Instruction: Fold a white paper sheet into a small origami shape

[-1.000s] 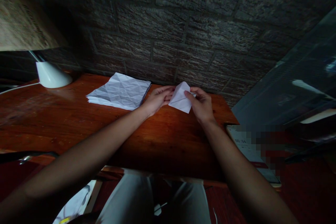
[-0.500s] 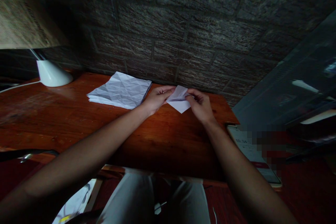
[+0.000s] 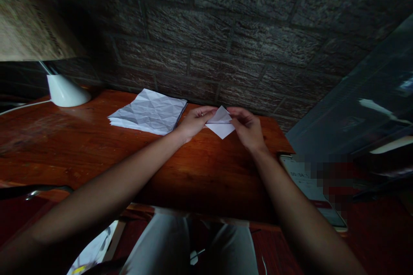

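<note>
A small folded white paper (image 3: pixel 221 123) is held between both hands just above the far part of the wooden table (image 3: pixel 97 154). My left hand (image 3: pixel 193 122) pinches its left edge, fingers closed on it. My right hand (image 3: pixel 247 129) grips its right side, thumb and fingers pressed on the fold. A stack of creased white sheets (image 3: pixel 150 111) lies on the table just left of my left hand.
A white lamp base (image 3: pixel 66 91) with a cord stands at the back left, its shade (image 3: pixel 29 21) overhanging. A brick wall (image 3: pixel 226 34) backs the table. A phone (image 3: pixel 312 189) lies at the right edge. My legs show below the table's front edge.
The folded paper has been pressed flatter and lowered slightly between the hands; its upper flap has been folded down. The hands stay in nearly the same place.
</note>
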Action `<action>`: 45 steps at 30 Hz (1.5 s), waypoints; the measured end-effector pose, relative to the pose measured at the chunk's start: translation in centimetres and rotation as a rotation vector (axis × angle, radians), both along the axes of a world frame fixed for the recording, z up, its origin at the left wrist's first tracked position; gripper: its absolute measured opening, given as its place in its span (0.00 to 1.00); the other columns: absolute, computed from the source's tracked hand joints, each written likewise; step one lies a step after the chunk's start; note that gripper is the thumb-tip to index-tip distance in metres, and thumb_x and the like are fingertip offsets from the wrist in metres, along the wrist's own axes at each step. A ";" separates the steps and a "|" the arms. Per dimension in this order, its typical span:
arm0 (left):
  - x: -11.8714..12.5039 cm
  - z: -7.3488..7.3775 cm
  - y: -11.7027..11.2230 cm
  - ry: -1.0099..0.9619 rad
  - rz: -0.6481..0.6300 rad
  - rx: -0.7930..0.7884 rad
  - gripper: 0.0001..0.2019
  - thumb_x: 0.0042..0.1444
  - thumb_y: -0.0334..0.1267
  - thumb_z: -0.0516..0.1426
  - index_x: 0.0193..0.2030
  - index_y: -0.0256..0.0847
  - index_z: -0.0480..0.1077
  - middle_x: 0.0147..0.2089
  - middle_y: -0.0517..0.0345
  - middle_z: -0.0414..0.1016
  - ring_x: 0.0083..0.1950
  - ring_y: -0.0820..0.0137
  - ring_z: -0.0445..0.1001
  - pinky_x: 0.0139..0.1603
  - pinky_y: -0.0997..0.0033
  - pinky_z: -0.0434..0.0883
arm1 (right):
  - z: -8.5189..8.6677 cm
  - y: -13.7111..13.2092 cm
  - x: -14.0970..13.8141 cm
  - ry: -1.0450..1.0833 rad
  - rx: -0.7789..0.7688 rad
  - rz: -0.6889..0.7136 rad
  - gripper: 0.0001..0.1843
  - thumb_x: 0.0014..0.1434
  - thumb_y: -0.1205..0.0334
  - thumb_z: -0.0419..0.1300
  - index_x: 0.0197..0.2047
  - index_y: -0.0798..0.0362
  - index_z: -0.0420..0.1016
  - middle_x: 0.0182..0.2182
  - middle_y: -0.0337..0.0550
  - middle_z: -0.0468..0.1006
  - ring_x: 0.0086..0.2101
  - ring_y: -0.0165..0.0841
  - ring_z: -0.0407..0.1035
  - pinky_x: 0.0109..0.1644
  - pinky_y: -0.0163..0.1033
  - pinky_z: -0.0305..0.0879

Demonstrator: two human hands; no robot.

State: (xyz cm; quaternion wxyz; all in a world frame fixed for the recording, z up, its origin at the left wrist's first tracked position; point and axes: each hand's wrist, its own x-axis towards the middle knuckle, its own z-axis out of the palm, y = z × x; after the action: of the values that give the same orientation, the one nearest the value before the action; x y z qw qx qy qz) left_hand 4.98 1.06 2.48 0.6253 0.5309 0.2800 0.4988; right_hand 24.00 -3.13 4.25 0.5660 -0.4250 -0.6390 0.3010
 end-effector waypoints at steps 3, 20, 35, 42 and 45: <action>0.0 0.1 -0.1 0.042 0.021 0.102 0.15 0.56 0.44 0.69 0.48 0.41 0.83 0.45 0.53 0.86 0.43 0.67 0.80 0.49 0.65 0.73 | 0.2 -0.1 -0.1 -0.024 0.017 0.012 0.12 0.57 0.54 0.70 0.44 0.46 0.84 0.41 0.42 0.86 0.39 0.36 0.78 0.45 0.45 0.75; -0.3 0.0 -0.2 0.163 -0.110 0.330 0.19 0.60 0.53 0.65 0.48 0.40 0.83 0.47 0.50 0.86 0.46 0.65 0.81 0.52 0.63 0.74 | 0.5 -0.3 -0.3 0.031 -0.111 0.023 0.16 0.54 0.45 0.72 0.35 0.49 0.85 0.32 0.40 0.84 0.30 0.31 0.71 0.39 0.40 0.69; -0.3 0.2 -0.4 0.196 -0.077 0.334 0.16 0.59 0.51 0.66 0.45 0.40 0.83 0.44 0.52 0.86 0.43 0.66 0.80 0.49 0.65 0.74 | 0.9 -0.5 0.2 -0.061 -0.068 0.051 0.17 0.56 0.44 0.70 0.35 0.49 0.83 0.31 0.41 0.84 0.31 0.33 0.73 0.37 0.40 0.70; -0.4 0.5 -0.6 0.204 -0.124 0.312 0.18 0.57 0.53 0.66 0.44 0.40 0.84 0.38 0.53 0.84 0.36 0.69 0.77 0.41 0.68 0.72 | 0.8 -0.6 -0.1 -0.048 -0.035 0.091 0.11 0.56 0.50 0.71 0.37 0.49 0.84 0.35 0.43 0.86 0.34 0.35 0.77 0.43 0.43 0.73; -0.4 0.5 -0.7 0.198 -0.116 0.311 0.19 0.56 0.54 0.67 0.42 0.40 0.84 0.36 0.54 0.84 0.35 0.69 0.76 0.40 0.69 0.72 | 0.8 -0.5 -0.1 -0.064 -0.028 0.095 0.11 0.56 0.51 0.71 0.37 0.49 0.85 0.37 0.43 0.86 0.36 0.36 0.78 0.44 0.44 0.74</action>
State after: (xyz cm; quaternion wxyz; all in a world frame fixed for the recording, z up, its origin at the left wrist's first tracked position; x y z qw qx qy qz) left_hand 4.57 0.40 2.97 0.5327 0.6828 0.2289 0.4445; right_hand 23.90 -3.65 5.00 0.5243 -0.4117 -0.6719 0.3227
